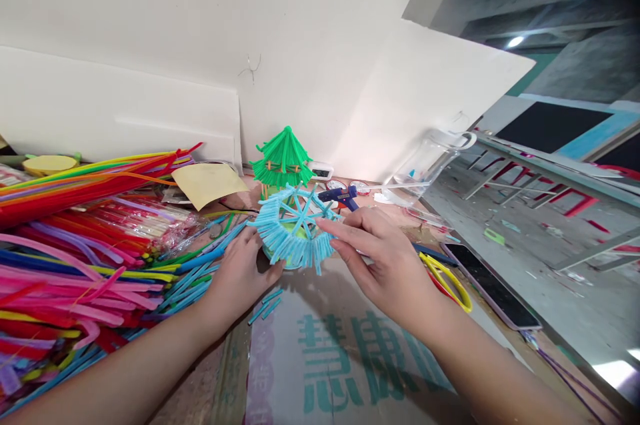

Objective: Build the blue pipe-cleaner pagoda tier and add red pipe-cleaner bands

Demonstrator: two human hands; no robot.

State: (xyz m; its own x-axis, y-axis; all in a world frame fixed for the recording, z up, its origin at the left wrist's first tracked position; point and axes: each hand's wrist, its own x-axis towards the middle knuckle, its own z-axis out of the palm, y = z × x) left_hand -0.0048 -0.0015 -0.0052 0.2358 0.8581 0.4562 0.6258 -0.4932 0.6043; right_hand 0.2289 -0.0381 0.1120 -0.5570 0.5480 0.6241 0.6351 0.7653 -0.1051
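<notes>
A round light-blue pipe-cleaner roof, with spokes across its open middle and short strips fringing its rim, is held low over the cardboard. My left hand grips it from the left, thumb under the near edge. At the right rim my right hand pinches with thumb and forefinger on a short blue pipe-cleaner piece; whether that piece is fixed to the rim I cannot tell. Several loose cut blue pieces lie below my left hand. Just behind stands a green pipe-cleaner pavilion roof, its lower part partly hidden.
Bundles of coloured pipe cleaners crowd the left side. A blue glue gun lies behind the roof. To the right are yellow-handled scissors, a phone and a clear plastic jug. Printed cardboard covers the near table.
</notes>
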